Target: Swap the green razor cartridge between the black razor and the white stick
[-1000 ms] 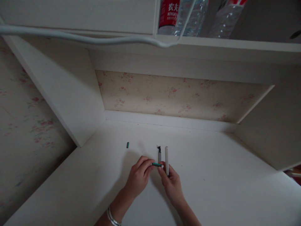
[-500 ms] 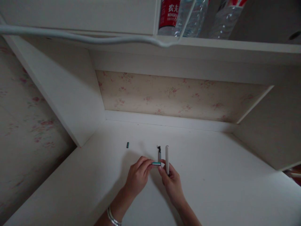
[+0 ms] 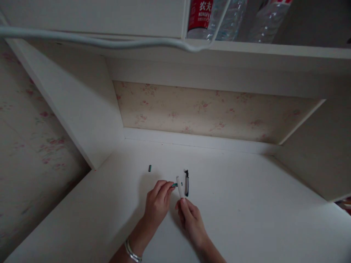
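Observation:
My left hand [image 3: 157, 202] pinches a small teal pen part [image 3: 174, 185] between its fingertips. My right hand [image 3: 189, 219] is closed around a white pen barrel [image 3: 180, 186], which points up and away, its top end close to the teal part. A dark pen piece with a clip [image 3: 187, 182] lies on the white desk [image 3: 246, 212] just right of the barrel. A second small teal piece [image 3: 149, 168] lies alone on the desk to the upper left of my hands. A bracelet is on my left wrist.
White side panels close in the desk left and right, with flowered wallpaper [image 3: 208, 111] at the back. An overhead shelf holds water bottles [image 3: 216, 18], one with a red label. A white cable [image 3: 109, 42] runs along under the shelf.
My right hand has shifted left and back with the white barrel, tilting it toward the teal part. The dark clip piece now lies uncovered to the right of the barrel.

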The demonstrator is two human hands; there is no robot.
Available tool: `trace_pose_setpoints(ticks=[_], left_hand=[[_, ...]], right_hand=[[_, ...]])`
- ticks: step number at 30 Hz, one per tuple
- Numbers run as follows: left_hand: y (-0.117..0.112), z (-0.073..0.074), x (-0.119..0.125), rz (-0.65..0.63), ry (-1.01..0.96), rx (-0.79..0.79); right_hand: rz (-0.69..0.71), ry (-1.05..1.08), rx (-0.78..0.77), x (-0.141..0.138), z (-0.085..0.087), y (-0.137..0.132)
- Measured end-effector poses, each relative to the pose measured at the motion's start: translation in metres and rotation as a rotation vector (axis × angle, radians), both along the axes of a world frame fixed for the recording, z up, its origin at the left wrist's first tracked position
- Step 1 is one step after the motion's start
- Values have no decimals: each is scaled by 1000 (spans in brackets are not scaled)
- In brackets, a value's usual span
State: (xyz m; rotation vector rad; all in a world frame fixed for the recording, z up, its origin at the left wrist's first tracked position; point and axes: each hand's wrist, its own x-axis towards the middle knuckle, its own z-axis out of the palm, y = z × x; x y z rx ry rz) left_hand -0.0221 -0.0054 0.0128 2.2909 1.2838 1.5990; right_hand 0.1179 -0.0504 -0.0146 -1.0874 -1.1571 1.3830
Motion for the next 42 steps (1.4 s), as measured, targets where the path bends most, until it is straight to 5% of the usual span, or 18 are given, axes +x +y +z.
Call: trace_pose_setpoints(ticks=[9, 14, 20, 25, 31, 36, 42], left_hand=[[-1, 0, 0, 36, 2, 27], [0, 0, 0, 33, -35, 5], [-1, 2, 0, 33, -45, 25], [-2, 1, 1, 19, -46, 9], [-1, -1, 0, 37, -36, 17], [-1, 0, 0, 22, -43, 0], [1, -1, -2, 51, -31, 30]], right_hand=[[44, -13, -22, -7, 0, -2], [-65, 50, -70, -6, -2, 1], [52, 13, -45, -10, -4, -1], [-82, 47, -65, -9, -1, 0], [40, -2, -10, -13, 1, -3], [-96, 104, -87, -12, 0, 1], [66, 204, -218, -14, 1, 0]])
